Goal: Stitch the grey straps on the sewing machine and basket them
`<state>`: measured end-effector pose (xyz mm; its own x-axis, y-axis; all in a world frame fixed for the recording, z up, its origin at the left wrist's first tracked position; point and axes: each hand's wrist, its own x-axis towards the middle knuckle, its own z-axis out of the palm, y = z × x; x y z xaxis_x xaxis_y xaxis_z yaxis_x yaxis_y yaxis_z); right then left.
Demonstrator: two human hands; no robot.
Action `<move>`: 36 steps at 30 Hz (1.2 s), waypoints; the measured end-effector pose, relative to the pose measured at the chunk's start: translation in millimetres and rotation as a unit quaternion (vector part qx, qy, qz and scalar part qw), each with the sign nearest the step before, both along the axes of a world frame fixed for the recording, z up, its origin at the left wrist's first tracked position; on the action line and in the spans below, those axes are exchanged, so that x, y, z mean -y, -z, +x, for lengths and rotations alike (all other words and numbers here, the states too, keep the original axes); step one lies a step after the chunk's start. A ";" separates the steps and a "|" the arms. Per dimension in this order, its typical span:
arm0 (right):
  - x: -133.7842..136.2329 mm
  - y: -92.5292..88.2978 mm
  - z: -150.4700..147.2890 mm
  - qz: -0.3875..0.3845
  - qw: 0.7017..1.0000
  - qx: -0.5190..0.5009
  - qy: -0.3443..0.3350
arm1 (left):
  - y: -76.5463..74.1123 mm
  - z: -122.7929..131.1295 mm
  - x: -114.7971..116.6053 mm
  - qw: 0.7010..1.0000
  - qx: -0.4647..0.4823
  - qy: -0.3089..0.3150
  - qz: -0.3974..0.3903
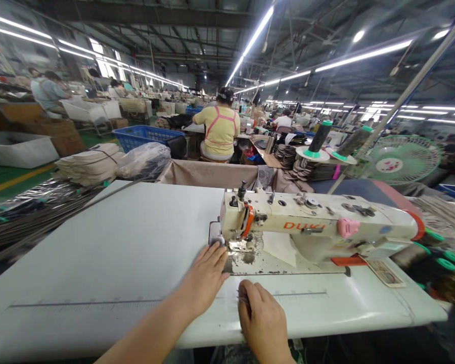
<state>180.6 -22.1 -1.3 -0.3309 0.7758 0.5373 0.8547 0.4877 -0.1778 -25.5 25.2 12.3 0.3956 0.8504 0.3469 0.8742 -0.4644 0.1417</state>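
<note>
Resting open left hand (202, 278) beside sewing machine (318, 225); right hand (263, 316) pinching something small (243, 298) (blurry, can't tell); slip risks needle (220, 237).

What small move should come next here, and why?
Probably slide the small dark piece pinched in the right hand toward the sewing machine foot. The piece sits just short of the foot, and the left hand rests beside it on the white table.
</note>
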 end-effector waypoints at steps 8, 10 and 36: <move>-1.4 3.5 1.5 0.002 1.000 0.004 0.000 | -5.7 1.6 -5.8 0.998 0.015 -0.024 -0.057; -1.4 3.5 1.8 0.002 1.000 0.004 0.000 | -5.8 1.6 -5.4 0.997 0.018 -0.028 -0.063; 1.5 -2.3 -1.8 0.015 1.000 0.001 0.008 | -12.1 -25.9 -109.0 0.974 0.174 0.064 -0.133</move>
